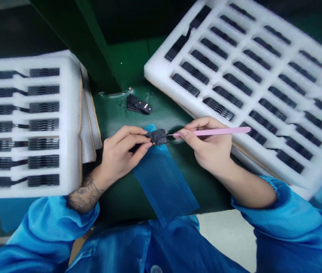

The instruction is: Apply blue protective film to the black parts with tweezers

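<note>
While a black part (157,137) is pinched by the left hand (125,148) over a blue sheet (165,184), a pink-handled tool (216,132) is held by the right hand (212,146), its tip at the part's edge. Beyond, a small black stack (138,105) is flanked by foam trays (69,125). Should the pinch loosen, the part could be scratched.

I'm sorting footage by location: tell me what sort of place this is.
Likely an assembly workshop: foam trays hold rows of black parts, and the right hand holds a pink tool.
</note>
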The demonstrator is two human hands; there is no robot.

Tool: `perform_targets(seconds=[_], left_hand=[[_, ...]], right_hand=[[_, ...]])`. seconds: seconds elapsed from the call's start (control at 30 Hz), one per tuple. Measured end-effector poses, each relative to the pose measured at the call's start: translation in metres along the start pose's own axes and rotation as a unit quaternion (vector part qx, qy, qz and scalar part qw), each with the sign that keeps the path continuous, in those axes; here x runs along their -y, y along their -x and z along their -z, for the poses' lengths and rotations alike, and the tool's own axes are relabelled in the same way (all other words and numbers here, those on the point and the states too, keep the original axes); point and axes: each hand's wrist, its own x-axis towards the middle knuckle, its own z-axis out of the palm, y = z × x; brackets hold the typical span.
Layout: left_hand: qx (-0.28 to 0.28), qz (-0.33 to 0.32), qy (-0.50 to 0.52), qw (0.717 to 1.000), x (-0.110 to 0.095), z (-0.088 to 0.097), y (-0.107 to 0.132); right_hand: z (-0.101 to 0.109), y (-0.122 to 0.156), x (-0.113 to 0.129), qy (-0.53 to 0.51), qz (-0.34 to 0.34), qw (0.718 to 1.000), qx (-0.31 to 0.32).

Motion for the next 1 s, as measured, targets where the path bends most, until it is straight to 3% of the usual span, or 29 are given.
perform_targets(seconds=[0.07,0.17,0.27,0.5,1.0], left_hand=[[-0.017,0.028,-0.026,0.999,0.0021,-0.0007,-0.0009],[0.018,0.035,-0.073,0.997,0.0047,-0.0018,-0.0023],[0.054,-0.020,-0.106,0.993,0.0048,-0.0021,-0.0025],[0.066,-0.137,-0.146,0.978,0.0014,-0.0025,0.0000],[0.071,-0.106,-0.118,0.985,0.0041,-0.0046,0.0020]], right_hand=[[0.0008,0.0009,-0.0011,0.003,0.003,1.000,0.002],[0.0015,0.0023,-0.0023,0.037,0.000,0.999,0.017],[0.0016,0.0036,-0.0022,0.079,-0.011,0.996,0.039],[0.0053,0.0045,-0.0056,0.074,-0.029,0.996,0.035],[0.0079,0.0039,-0.0071,0.093,-0.032,0.994,0.041]])
